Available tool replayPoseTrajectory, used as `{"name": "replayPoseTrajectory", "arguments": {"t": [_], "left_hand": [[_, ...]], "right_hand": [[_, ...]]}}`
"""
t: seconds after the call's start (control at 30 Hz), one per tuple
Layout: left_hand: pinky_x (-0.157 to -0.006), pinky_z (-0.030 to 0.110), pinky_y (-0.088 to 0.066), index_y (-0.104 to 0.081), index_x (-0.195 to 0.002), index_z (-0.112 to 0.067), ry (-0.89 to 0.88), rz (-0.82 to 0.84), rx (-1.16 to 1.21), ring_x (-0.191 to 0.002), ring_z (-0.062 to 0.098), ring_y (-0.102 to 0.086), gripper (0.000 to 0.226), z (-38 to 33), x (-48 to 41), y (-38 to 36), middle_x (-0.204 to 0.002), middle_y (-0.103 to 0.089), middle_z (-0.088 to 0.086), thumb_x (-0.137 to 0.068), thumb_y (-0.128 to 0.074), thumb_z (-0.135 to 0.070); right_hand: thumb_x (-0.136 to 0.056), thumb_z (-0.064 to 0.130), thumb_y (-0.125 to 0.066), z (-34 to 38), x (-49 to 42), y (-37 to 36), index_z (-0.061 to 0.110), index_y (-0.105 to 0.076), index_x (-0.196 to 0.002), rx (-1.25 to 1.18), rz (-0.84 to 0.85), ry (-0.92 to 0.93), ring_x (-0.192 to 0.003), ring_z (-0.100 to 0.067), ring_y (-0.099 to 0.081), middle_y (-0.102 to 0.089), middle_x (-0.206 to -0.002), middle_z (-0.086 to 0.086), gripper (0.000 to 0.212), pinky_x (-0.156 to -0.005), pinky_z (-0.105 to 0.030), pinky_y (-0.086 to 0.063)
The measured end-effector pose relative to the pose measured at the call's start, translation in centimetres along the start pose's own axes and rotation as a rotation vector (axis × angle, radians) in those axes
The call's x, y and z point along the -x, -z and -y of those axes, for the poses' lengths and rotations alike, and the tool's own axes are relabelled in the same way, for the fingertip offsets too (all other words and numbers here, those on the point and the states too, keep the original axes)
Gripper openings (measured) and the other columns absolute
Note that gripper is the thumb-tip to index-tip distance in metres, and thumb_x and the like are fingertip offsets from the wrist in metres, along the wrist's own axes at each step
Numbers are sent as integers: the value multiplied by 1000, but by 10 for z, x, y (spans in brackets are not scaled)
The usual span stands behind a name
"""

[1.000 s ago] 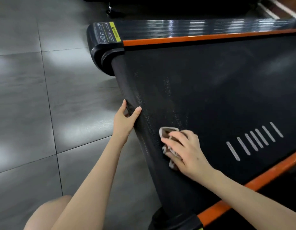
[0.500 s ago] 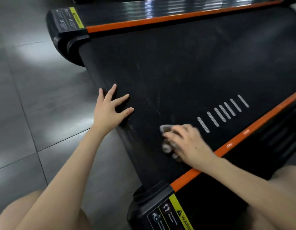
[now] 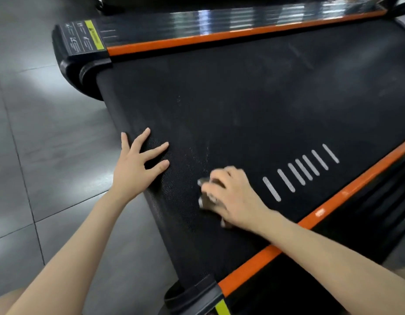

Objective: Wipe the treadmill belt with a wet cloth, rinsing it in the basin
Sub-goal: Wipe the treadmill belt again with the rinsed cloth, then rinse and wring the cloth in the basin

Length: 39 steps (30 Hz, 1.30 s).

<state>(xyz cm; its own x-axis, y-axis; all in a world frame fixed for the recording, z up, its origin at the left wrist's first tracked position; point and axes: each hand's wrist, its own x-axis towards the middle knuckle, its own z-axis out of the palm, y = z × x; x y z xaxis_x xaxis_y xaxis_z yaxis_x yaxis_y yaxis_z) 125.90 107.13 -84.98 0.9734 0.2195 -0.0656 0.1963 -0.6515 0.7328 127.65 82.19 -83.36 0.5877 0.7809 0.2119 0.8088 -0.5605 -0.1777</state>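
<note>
My right hand (image 3: 234, 197) curled its grip over the bunched, soft-looking grey cloth (image 3: 206, 202) on the black textured treadmill belt (image 3: 265, 98), left hand (image 3: 136, 165) flat.

One belt (image 3: 242, 110). Two orange strips, one along its far side at 12 o'clock (image 3: 219, 36) and one along its near side at 4 o'clock (image 3: 333, 201). Seven white dashes (image 3: 303, 169) in a row, out toward 3 o'clock. Two black end caps, one at 10 o'clock (image 3: 76, 67) and one at 6 o'clock (image 3: 197, 292). Two yellow labels, one beside each cap: the far label (image 3: 85, 38) and the near label (image 3: 222, 309), which is cut off. Two hands on the belt: left hand (image 3: 137, 164) at 9 o'clock, right hand (image 3: 235, 196) at 5 o'clock. One cloth (image 3: 205, 202), under the right.
</note>
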Motion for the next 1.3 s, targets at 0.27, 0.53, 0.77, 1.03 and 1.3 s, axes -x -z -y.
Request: {"name": "replayPoseTrajectory", "arguments": {"t": [0.27, 0.53, 0.77, 1.03, 1.3], "left_hand": [[-106, 36, -27, -50, -121, -50, 63, -43, 63, -146, 9, 10, 41, -1, 0, -6, -145, -14, -33, -85, -67, -38], [-112, 44, -26, -43, -137, -43, 239, 295, -196, -146, 29, 10, 50, -34, -13, 23, -155, 2, -21, -91, -60, -38], [-100, 32, -41, -64, -119, -30, 490, 167, 251, -120, 16, -52, 32, -105, 42, 65, -126, -59, -5, -87, -66, -29], [-90, 22, -40, -65, -106, -27, 678, 92, 651, -112, 11, -56, 26, -177, 158, 187, -109, -66, -8, -82, -73, -21], [-95, 14, -38, -48, -133, -33, 676, 98, 691, -112, -10, -50, 67, -196, 232, 261, -123, -56, -16, -74, -80, -25]], "right_hand": [[-91, 41, -55, -73, -139, -25, 18, -61, -115, 102, -70, -325, -101, -31, -46, -51, -116, -8, 34, -85, -46, -38], [-84, 40, -51, 32, -12, 10, 25, -51, -109, -73, 195, -191, -99, -26, -47, -49, -117, -3, 28, -80, -43, -44], [-84, 19, -69, 59, -30, 86, 21, -61, -109, -511, 276, -619, -104, -16, -48, -47, -109, 6, 27, -94, -28, -42], [-81, 21, -74, 135, -62, 217, 21, -60, -102, -713, 46, -924, -89, -1, -52, -55, -102, 7, 26, -72, -3, -36], [-84, 18, -71, 240, -95, 284, 25, -60, -104, -957, 155, -853, -93, 7, -58, -64, -98, 14, 24, -76, -8, -42]]}}
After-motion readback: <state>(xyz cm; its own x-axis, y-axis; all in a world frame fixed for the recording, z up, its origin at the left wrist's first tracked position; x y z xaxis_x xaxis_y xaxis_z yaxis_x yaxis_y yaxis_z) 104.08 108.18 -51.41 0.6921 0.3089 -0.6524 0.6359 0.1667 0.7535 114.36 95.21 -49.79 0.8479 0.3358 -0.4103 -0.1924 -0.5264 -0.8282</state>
